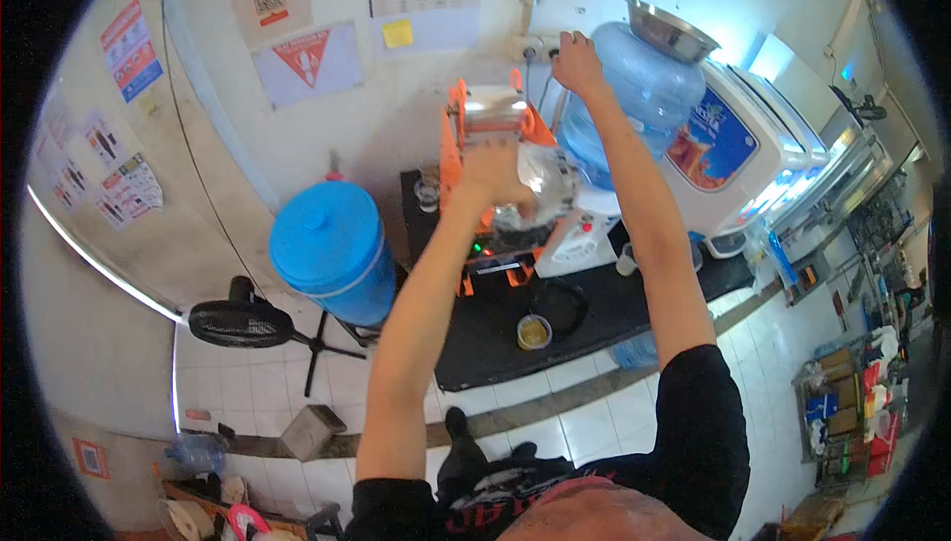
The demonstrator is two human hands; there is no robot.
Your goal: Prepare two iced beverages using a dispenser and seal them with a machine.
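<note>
My left hand (494,177) is spread over the front of an orange-framed machine with a metal roller (494,110), beside a clear plastic wrapping (546,184); it is blurred, and whether it grips the plastic is unclear. My right hand (578,62) is raised at a wall socket (529,49), its fingers by a dark plug (553,53). A cord hangs below the socket. Small green and red lights glow on the machine's front. A small round tub with yellowish contents (534,332) sits on the black tabletop (483,348) nearer to me.
A blue lidded drum (327,244) and a black fan (241,322) stand left. Right of the machine are a white appliance (579,244), a large blue water bottle (631,88) with a metal bowl (672,30) on top, and a white dispenser or cooler with a picture panel (713,140).
</note>
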